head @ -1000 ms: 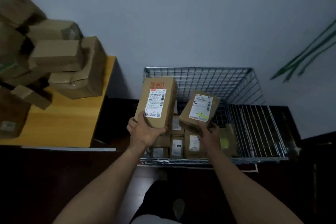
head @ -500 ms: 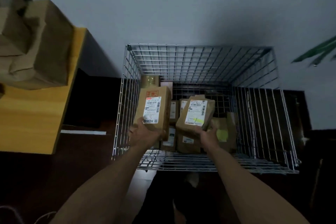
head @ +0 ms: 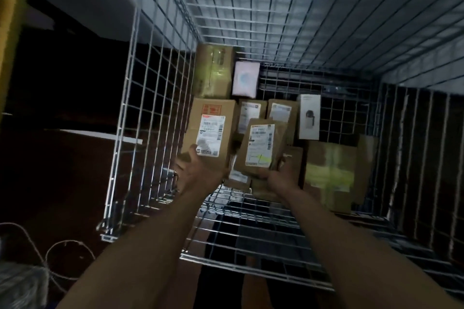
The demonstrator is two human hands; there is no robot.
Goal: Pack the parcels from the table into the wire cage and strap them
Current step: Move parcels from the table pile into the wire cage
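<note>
the left hand [head: 198, 173] grips a tall brown box [head: 211, 130], the right hand [head: 281, 178] grips a smaller brown parcel [head: 261, 145], both down inside the wire cage [head: 155, 108]. this is the packing step. next they likely need bare spots to sit.

One wire cage [head: 155, 108]; inside it at least seven brown parcels [head: 213, 70], overlap hiding any more, and two pale boxes [head: 309, 120]; two hands [head: 198, 173].

Our forearms are bare to the picture's edge, and our left hand [head: 198, 173] and right hand [head: 281, 178] are bare too. Through the wire cage's [head: 160, 113] near wall we see what look like dark trouser legs, blurred.
</note>
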